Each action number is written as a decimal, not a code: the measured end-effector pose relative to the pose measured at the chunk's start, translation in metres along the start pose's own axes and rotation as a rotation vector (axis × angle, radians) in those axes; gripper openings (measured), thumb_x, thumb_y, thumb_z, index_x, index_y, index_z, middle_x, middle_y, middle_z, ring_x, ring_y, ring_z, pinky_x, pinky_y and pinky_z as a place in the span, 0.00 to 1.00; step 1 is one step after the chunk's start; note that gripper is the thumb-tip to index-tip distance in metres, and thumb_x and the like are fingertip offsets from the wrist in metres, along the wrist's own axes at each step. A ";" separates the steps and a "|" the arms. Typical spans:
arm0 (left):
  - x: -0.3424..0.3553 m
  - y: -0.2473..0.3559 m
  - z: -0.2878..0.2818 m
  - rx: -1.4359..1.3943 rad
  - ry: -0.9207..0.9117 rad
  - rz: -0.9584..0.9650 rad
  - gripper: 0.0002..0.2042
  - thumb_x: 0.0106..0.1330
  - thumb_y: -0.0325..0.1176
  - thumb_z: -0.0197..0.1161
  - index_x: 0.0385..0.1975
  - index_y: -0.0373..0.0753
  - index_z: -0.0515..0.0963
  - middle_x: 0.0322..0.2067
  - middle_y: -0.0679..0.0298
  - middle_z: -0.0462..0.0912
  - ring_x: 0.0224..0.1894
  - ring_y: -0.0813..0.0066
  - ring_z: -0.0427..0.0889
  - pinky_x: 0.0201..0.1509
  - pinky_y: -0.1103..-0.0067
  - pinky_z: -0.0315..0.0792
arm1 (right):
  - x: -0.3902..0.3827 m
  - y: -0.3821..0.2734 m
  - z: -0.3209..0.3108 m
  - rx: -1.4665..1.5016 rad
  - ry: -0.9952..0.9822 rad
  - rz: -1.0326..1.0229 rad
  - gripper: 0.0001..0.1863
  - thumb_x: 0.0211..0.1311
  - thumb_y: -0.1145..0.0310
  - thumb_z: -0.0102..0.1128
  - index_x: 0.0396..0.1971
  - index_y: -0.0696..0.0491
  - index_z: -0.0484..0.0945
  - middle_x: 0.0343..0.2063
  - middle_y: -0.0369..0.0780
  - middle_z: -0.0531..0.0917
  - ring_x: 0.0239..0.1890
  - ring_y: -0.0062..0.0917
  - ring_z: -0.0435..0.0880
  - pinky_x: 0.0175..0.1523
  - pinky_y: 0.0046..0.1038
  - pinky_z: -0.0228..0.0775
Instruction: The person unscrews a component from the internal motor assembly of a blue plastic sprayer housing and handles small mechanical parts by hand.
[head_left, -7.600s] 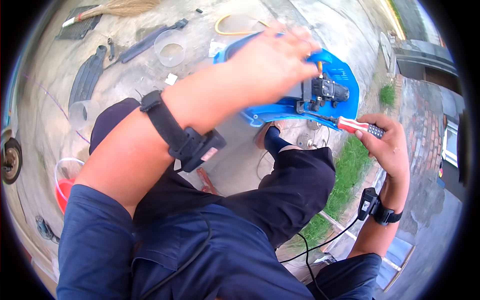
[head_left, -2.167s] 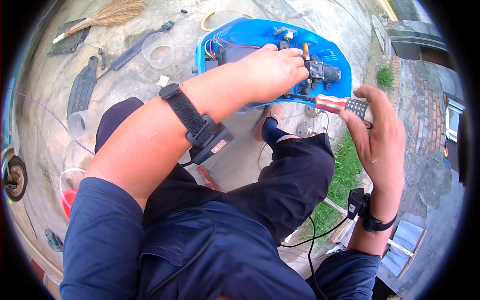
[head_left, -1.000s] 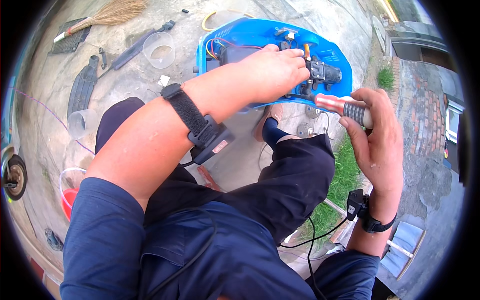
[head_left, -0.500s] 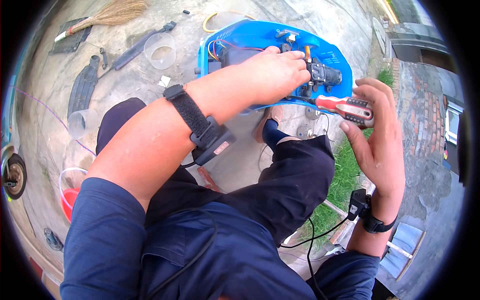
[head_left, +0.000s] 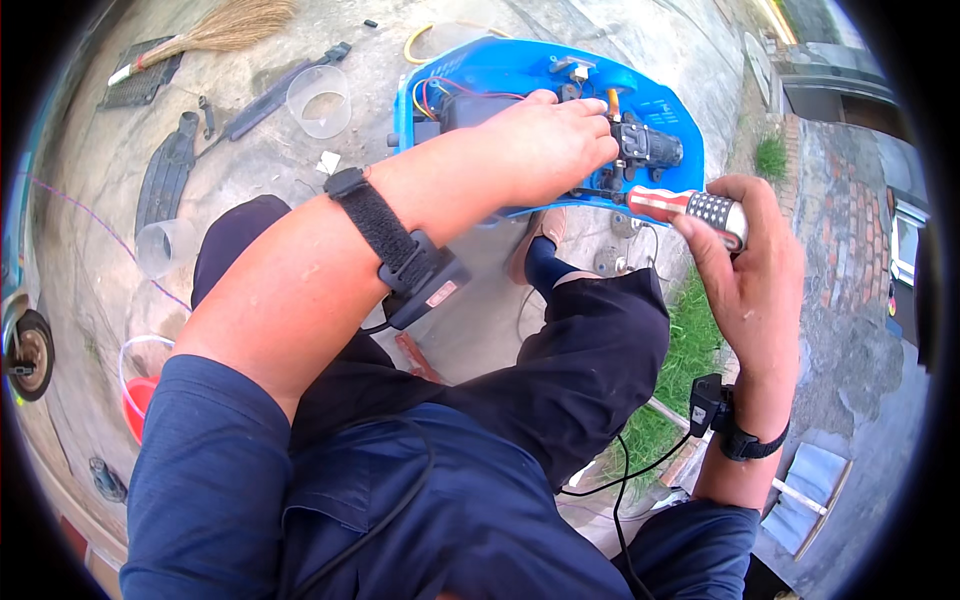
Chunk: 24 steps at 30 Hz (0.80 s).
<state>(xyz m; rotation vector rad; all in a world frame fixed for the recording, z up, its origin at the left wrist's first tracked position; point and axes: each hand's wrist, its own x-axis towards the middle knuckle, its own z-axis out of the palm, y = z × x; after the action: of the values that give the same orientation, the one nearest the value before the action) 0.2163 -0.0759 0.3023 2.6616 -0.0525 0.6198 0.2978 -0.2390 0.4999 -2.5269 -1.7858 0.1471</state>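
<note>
A blue plastic housing (head_left: pixel 690 118) lies open before me, with a black pump motor (head_left: pixel 652 148), thin wires and a dark box-shaped part (head_left: pixel 468 112) inside it. Over its middle reaches my left hand (head_left: pixel 555 145), fingers together and curled down at the pump's left end; what they grip is hidden. My right hand (head_left: pixel 745 245) is closed around the rear of a red-and-grey screwdriver (head_left: pixel 658 203), thumb below and fingers over the top. Its shaft points left, past the housing's near wall, toward the spot under my left hand. The tip is out of sight.
On the concrete to the left lie a straw broom (head_left: pixel 215 30), black plastic panels (head_left: pixel 168 175) and clear round containers (head_left: pixel 320 102). A red bucket (head_left: pixel 138 405) stands by my left arm. Grass (head_left: pixel 690 345) and a brick wall (head_left: pixel 845 235) border the right. Cables hang from my wrist straps.
My right fingers have closed in from a looser pose onto the screwdriver handle, which has turned about its length. The left hand stays nearly in place.
</note>
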 end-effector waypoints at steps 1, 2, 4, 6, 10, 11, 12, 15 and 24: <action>0.000 0.000 0.000 0.006 -0.001 0.000 0.11 0.65 0.28 0.59 0.46 0.38 0.79 0.50 0.60 0.83 0.69 0.58 0.73 0.59 0.66 0.74 | 0.000 -0.003 0.001 -0.006 -0.020 0.214 0.18 0.56 0.72 0.72 0.45 0.56 0.78 0.41 0.47 0.83 0.41 0.46 0.84 0.43 0.36 0.76; 0.001 0.000 -0.001 0.004 0.000 0.001 0.11 0.65 0.28 0.59 0.46 0.38 0.79 0.50 0.60 0.83 0.69 0.58 0.73 0.59 0.66 0.74 | 0.001 -0.002 0.001 -0.008 -0.021 0.216 0.18 0.56 0.72 0.72 0.45 0.56 0.78 0.41 0.47 0.83 0.41 0.46 0.84 0.43 0.36 0.76; 0.002 0.001 -0.001 -0.017 -0.013 -0.003 0.11 0.65 0.28 0.59 0.46 0.38 0.79 0.50 0.61 0.83 0.69 0.58 0.72 0.58 0.66 0.74 | 0.002 0.001 -0.001 0.076 0.127 -0.140 0.17 0.58 0.69 0.72 0.45 0.56 0.78 0.41 0.47 0.83 0.40 0.45 0.84 0.42 0.36 0.76; 0.004 0.001 -0.002 -0.023 -0.008 0.001 0.11 0.65 0.28 0.59 0.46 0.38 0.79 0.50 0.61 0.83 0.69 0.58 0.72 0.58 0.66 0.74 | 0.001 0.014 -0.003 0.024 0.086 -0.220 0.18 0.58 0.68 0.72 0.46 0.55 0.78 0.41 0.47 0.83 0.40 0.44 0.84 0.42 0.36 0.75; 0.000 -0.002 -0.001 -0.002 -0.001 0.002 0.12 0.65 0.28 0.59 0.47 0.38 0.79 0.50 0.61 0.83 0.69 0.58 0.73 0.58 0.66 0.74 | -0.001 0.004 0.000 -0.067 -0.009 0.054 0.19 0.58 0.69 0.72 0.48 0.56 0.78 0.43 0.46 0.82 0.40 0.43 0.84 0.42 0.36 0.75; 0.001 -0.001 0.000 -0.004 0.000 0.005 0.12 0.65 0.28 0.59 0.47 0.38 0.79 0.50 0.61 0.83 0.69 0.58 0.73 0.58 0.66 0.74 | -0.001 0.001 0.000 -0.070 -0.010 0.056 0.19 0.58 0.69 0.72 0.48 0.56 0.78 0.43 0.46 0.82 0.40 0.43 0.84 0.42 0.36 0.75; 0.001 -0.001 0.001 -0.020 0.012 0.008 0.11 0.65 0.28 0.59 0.46 0.38 0.79 0.49 0.60 0.83 0.69 0.58 0.73 0.58 0.66 0.74 | -0.002 -0.001 0.000 0.005 0.029 0.022 0.19 0.58 0.69 0.72 0.47 0.56 0.78 0.42 0.46 0.83 0.39 0.43 0.84 0.42 0.36 0.75; 0.002 0.001 0.001 -0.022 0.016 0.010 0.11 0.65 0.28 0.59 0.46 0.37 0.79 0.49 0.60 0.83 0.68 0.57 0.73 0.58 0.65 0.74 | 0.001 0.014 0.003 0.095 0.082 -0.177 0.18 0.59 0.67 0.72 0.47 0.55 0.78 0.40 0.46 0.83 0.38 0.43 0.85 0.41 0.36 0.75; 0.002 -0.001 0.001 -0.019 0.004 0.002 0.13 0.65 0.28 0.59 0.49 0.37 0.80 0.51 0.60 0.83 0.69 0.57 0.73 0.60 0.65 0.74 | 0.005 0.010 0.002 0.046 0.092 -0.151 0.19 0.56 0.72 0.74 0.47 0.56 0.78 0.38 0.46 0.83 0.38 0.43 0.85 0.42 0.35 0.76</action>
<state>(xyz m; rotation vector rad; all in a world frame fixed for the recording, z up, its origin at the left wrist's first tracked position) 0.2186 -0.0753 0.3023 2.6421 -0.0598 0.6227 0.3087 -0.2381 0.4969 -2.3174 -1.9044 0.0649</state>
